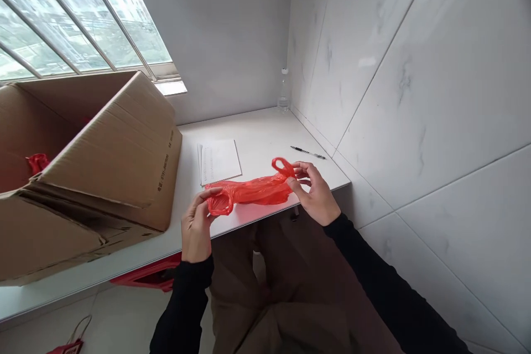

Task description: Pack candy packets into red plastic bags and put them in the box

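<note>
A thin red plastic bag (253,191) is stretched lengthwise just above the near edge of a white table (257,133). My left hand (197,227) pinches its left end, fingers closed on the bunched plastic. My right hand (315,191) grips the right end, where a looped handle sticks up. Both arms wear black sleeves.
A large open cardboard box (95,177) lies on its side on the table's left, something red inside. A white paper sheet (219,160) and a pen (307,152) lie behind the bag. A clear bottle (284,91) stands in the far corner. Tiled wall at right; red items under the table.
</note>
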`<state>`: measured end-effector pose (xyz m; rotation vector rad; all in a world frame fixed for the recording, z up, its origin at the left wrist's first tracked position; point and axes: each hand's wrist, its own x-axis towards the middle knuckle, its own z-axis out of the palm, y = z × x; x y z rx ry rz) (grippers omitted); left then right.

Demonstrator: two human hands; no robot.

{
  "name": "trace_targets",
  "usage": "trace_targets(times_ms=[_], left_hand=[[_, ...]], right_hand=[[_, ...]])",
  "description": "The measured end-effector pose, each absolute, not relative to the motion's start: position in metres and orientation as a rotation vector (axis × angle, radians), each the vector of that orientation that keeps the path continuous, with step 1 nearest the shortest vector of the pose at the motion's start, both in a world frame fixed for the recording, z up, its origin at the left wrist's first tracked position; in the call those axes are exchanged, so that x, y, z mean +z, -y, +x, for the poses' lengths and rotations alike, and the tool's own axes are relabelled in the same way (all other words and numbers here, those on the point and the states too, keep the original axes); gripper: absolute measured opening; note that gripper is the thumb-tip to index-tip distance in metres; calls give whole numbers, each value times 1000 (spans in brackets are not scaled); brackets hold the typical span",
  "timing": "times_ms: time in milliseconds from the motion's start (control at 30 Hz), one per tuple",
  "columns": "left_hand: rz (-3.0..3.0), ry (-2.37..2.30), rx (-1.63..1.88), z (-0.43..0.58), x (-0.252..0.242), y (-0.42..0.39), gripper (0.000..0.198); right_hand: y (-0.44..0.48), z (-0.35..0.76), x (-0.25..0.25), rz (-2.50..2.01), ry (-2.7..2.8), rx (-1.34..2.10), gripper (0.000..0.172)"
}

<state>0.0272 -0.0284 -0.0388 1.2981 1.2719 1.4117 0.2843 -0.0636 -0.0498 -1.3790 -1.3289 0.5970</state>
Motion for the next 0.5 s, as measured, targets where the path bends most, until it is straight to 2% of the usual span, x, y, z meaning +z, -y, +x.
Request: trace_targets(times_ms=[67, 167, 233, 300, 400, 500], left_hand=[[1188, -1183, 1397, 31, -33, 29, 32], [1082, -1165, 1358, 30, -26, 29, 28], [1057, -1187, 1318, 28, -24, 30, 39], [1048, -1213, 1287, 27, -23, 33, 51], [1048, -1283, 1265, 29, -25, 35, 49], [1081, -1355, 1202, 33, -25, 29, 42]], right_hand=[[69, 279, -40, -1381, 1302, 543, 33], [80, 263, -21, -1302, 1209, 303, 27], [82, 250, -10, -1180, 1331, 227, 19], [77, 239, -7, -1076, 1639, 303, 14], [56, 235, -24, -1133, 2014, 492, 27], [30, 244, -50, -1384, 2173, 525, 39]])
